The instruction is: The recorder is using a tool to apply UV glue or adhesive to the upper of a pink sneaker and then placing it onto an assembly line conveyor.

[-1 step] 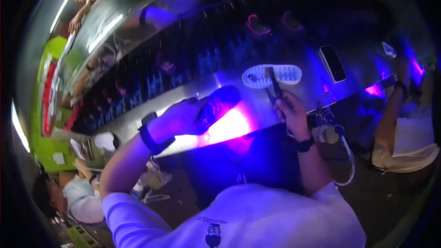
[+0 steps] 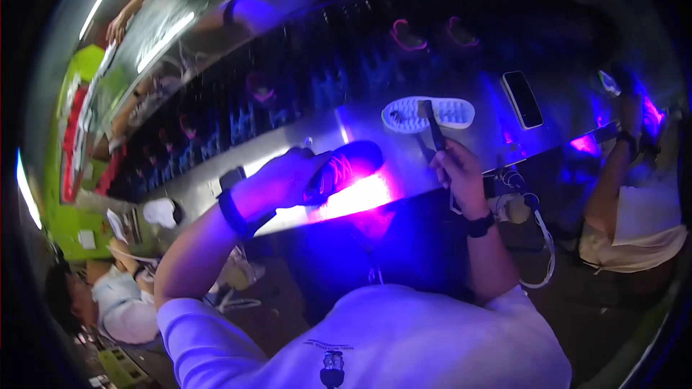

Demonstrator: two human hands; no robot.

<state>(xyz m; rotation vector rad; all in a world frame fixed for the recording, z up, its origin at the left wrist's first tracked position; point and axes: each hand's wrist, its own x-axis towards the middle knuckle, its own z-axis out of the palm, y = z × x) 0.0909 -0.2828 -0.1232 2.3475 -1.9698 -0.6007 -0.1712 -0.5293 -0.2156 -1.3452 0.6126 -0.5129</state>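
Observation:
My left hand is closed around a dark shoe with reddish-pink laces, its toe pointing right over a bright white-pink glow on the bench. The glare and my fingers hide its near side. To the right, my right hand grips a brush by its dark handle. The brush's tip reaches over a pale shoe sole that lies on the bench with its patterned face up. Whether the bristles touch the sole is hard to tell.
A phone lies right of the sole. Beyond the metal bench edge runs a dark line with several blue holders and pink-edged shoes. Cables hang below at right. Other people sit left and right, one arm at the bench.
The shoe in my left hand has shifted slightly, its toe a bit lower and further right. The brush's tip sits slightly higher over the sole.

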